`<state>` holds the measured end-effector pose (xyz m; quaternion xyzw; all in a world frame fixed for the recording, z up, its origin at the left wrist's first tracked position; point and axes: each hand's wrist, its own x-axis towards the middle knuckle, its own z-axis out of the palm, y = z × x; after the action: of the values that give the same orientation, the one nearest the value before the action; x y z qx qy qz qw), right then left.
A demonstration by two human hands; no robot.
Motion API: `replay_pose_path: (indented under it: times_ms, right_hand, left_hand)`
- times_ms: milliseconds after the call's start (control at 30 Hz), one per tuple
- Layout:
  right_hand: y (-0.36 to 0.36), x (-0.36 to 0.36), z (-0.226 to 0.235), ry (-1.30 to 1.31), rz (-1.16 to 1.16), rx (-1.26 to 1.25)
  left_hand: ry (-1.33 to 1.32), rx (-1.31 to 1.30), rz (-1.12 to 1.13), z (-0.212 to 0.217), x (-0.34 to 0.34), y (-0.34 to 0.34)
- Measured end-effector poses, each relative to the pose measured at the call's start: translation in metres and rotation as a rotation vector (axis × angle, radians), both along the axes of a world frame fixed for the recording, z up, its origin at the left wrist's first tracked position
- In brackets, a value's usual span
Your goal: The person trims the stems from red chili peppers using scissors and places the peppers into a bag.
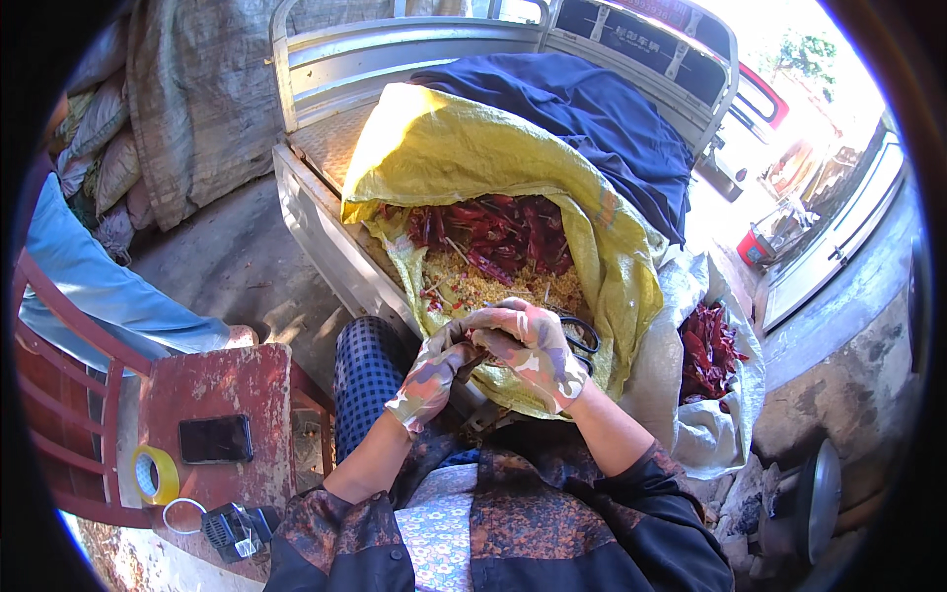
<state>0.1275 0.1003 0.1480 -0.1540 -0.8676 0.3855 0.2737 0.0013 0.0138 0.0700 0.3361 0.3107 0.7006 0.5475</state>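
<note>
My left hand [426,377] and my right hand [533,347], both in camouflage-patterned gloves, meet in front of my body. Their fingers are closed and pressed together; whatever lies between them is too small and shaded to name. Just beyond them an open yellow woven sack [493,148] has its edge folded back. Inside it, dark red dried chilies [498,232] lie at the far side, with yellowish seeds and bits [483,286] nearer me. Close to my right hand, a dark looped handle [584,337], perhaps of scissors, shows on the sack.
A metal cart bed [326,232] bears the yellow sack and dark blue cloth [572,99]. To the right stands a white sack [656,395] of chilies. At left, a worn red chair [212,395] holds a phone [215,439] and yellow tape roll [156,476]. A person's blue-trousered leg [109,281] is beyond.
</note>
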Motion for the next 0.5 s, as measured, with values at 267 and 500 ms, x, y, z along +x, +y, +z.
replay_pose_path:
  times_ms: [267,500]
  right_hand:
    - [0.007,-0.002,-0.014,0.056,-0.001,0.063]
    - [0.002,-0.010,-0.040,0.239,-0.010,-0.783]
  left_hand:
    - [0.178,0.103,0.092,-0.017,0.005,0.003]
    - [0.067,0.073,0.126,-0.032,0.004,0.004]
